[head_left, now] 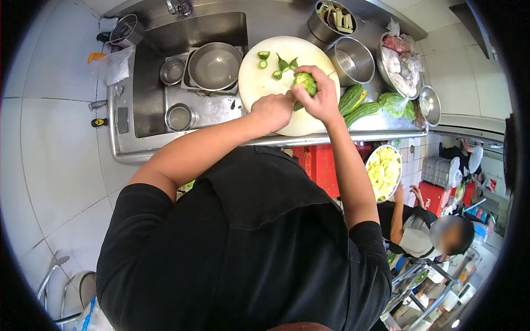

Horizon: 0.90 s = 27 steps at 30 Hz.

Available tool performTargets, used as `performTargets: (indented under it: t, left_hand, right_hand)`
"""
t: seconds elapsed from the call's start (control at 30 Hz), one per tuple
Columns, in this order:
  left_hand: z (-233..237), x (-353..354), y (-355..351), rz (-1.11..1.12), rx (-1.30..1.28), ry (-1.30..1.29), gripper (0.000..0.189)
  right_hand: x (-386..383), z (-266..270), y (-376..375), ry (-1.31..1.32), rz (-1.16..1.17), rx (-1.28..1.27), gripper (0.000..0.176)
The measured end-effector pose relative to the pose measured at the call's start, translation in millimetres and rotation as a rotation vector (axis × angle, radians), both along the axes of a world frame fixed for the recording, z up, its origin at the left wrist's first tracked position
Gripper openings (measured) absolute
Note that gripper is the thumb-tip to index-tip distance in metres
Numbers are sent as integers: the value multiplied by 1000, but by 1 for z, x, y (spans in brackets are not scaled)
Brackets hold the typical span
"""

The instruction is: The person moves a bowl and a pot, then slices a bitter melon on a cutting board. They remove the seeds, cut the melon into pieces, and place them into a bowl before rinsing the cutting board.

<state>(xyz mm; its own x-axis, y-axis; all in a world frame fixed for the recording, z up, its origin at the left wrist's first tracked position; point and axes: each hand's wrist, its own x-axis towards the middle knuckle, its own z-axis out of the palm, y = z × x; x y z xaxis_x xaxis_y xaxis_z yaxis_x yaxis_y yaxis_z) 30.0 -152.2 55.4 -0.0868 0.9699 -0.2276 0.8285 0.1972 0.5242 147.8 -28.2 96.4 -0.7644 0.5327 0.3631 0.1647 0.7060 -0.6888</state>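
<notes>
My right hand (324, 95) grips a green gourd (305, 83) with pale patches, holding it over the right part of a round white cutting board (259, 88). My left hand (273, 112) is closed in a fist just left of the gourd, over the board's front part; what is inside it is hidden. Several small green cut ends (264, 55) lie on the far side of the board. To the right of my right hand, whole green gourds (361, 112) rest on the steel counter, with a leafy green vegetable (392, 103) beside them.
On the left, a sink (149, 83) holds metal bowls and a pan (214, 65). Steel pots (353, 62) and a bowl of bagged food (398, 60) line the right. Below the counter's edge sits a bowl of chopped yellow-green vegetable (384, 172), near another person (411, 229).
</notes>
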Motion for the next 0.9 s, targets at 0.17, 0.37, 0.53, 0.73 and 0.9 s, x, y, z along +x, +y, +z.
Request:
performTargets:
  t: [0.17,0.37,0.53,0.73,0.9]
  left_hand:
    - [-9,5,14,-7,-23,27,29]
    - [-31,9,25,3,-226,-38,27]
    - [-107,5,26,-101,-203,9,29]
    - [-50,15,29,-14,-344,82,31]
    - [-64,-5,-15,-159,-196,127,30]
  right_hand:
    - [0,-27,14,154,-171,-165,29]
    - [0,-29,-5,183,-113,-106,32]
    - [1,-36,-14,240,-37,164,42]
    - [10,-86,-14,276,-214,-171,59]
    - [14,-78,-17,358,-431,-458,53]
